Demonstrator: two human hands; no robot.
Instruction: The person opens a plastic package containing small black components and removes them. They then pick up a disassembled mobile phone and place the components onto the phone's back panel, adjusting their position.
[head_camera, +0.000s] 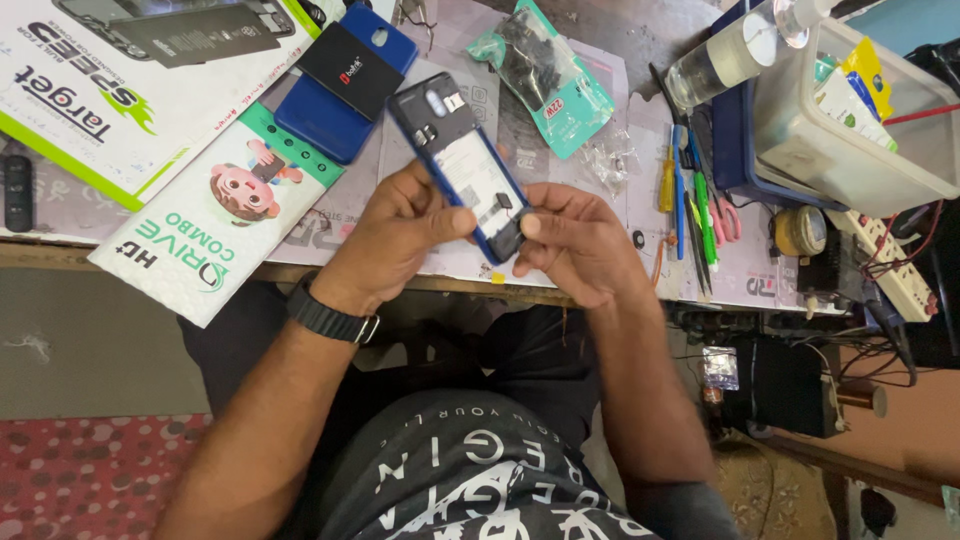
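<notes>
Both grips closed on 1 opened blue phone (465, 165): left hand (395, 240) & right hand (575, 245) above bench (640, 40) edge. Nearby: 2 boxes, 1 teal pouch (550, 85), several screwdrivers (685, 200).

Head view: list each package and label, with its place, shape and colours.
Large flat white box with green edge: far left, partly cropped.
White padded envelope with cartoon figure and green band: left of left hand.
Blue rectangular box with black card on top: behind the envelope.
Teal plastic pouch holding dark parts: behind right hand.
</notes>
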